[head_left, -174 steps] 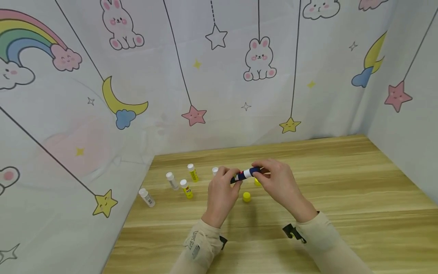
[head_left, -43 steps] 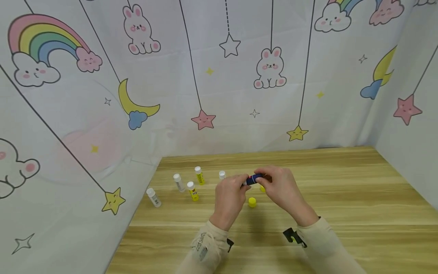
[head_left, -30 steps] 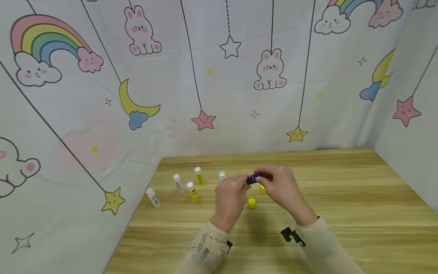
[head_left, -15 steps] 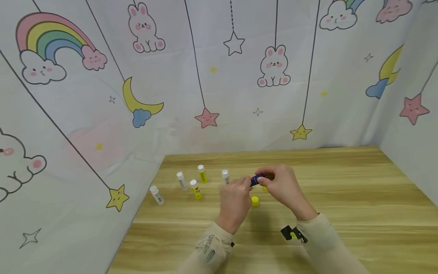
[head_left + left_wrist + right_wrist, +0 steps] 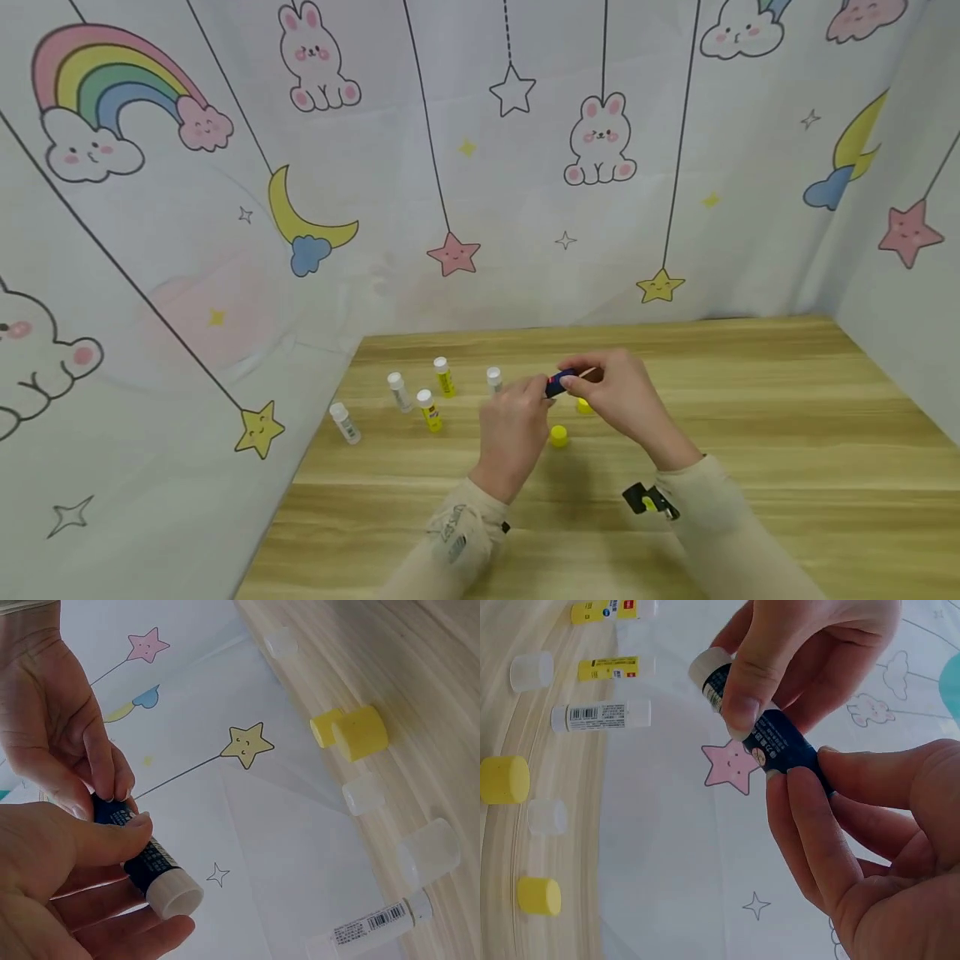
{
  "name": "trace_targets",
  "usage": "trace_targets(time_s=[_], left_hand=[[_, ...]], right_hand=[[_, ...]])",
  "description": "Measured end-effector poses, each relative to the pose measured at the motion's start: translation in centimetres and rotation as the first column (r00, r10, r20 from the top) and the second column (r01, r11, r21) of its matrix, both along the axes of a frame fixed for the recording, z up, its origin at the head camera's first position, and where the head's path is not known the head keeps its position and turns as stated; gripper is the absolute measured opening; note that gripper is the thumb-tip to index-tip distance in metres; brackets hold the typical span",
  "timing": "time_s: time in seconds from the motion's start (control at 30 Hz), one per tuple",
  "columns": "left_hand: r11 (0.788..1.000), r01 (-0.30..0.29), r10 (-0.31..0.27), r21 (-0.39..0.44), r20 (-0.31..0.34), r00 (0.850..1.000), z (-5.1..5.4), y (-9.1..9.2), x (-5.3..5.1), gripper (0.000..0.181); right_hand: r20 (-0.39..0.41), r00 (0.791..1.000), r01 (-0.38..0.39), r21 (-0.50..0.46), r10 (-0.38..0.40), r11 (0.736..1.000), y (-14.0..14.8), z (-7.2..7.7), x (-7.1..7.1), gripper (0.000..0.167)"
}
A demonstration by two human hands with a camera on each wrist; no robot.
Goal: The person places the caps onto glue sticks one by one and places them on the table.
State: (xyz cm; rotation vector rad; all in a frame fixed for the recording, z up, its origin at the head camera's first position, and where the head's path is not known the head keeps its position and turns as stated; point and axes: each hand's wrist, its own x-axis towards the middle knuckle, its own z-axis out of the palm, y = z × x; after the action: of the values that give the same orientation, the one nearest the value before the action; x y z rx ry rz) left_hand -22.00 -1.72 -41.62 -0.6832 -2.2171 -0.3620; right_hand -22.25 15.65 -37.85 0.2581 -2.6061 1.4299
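Dark blue and white-ended, a tube (image 5: 787, 742) hangs above the wooden table (image 5: 757, 408), the left hand (image 5: 513, 429) gripping it near the white end, the right hand (image 5: 622, 400) pinching the other; its contents cannot be told. Labelled white tubes (image 5: 346, 423) and yellow tubes (image 5: 431, 412) stand leftward, white-topped. Yellow caps (image 5: 558, 436) and translucent caps (image 5: 532, 671) rest nearby; the left hand partly hides one white tube
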Motion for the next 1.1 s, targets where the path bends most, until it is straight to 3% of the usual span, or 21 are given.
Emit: trace_targets(time_s=[0.23,0.4,0.6,1.1], left_hand=[[0.995,0.053,-0.057,0.089,0.048,0.997,-0.1,-0.2,-0.2,0.035],[0.993,0.068,-0.072,0.099,0.035,0.997,0.2,-0.5,-0.3,0.039],[0.992,0.061,-0.065,0.108,0.032,0.997,0.5,-0.7,-0.4,0.037],[0.987,0.04,-0.053,0.154,0.085,0.995,0.4,-0.9,-0.6,0.033]], right_hand=[[-0.046,0.999,0.013,-0.017,-0.014,1.0,0.6,0.3,0.2,0.022],[-0.104,0.993,0.057,0.029,-0.054,0.998,1.1,0.5,0.2,0.022],[-0.14,0.988,0.079,0.051,-0.071,0.996,1.6,0.3,0.2,0.021],[-0.145,0.984,0.117,0.106,-0.101,0.987,3.0,-0.4,0.7,0.021]])
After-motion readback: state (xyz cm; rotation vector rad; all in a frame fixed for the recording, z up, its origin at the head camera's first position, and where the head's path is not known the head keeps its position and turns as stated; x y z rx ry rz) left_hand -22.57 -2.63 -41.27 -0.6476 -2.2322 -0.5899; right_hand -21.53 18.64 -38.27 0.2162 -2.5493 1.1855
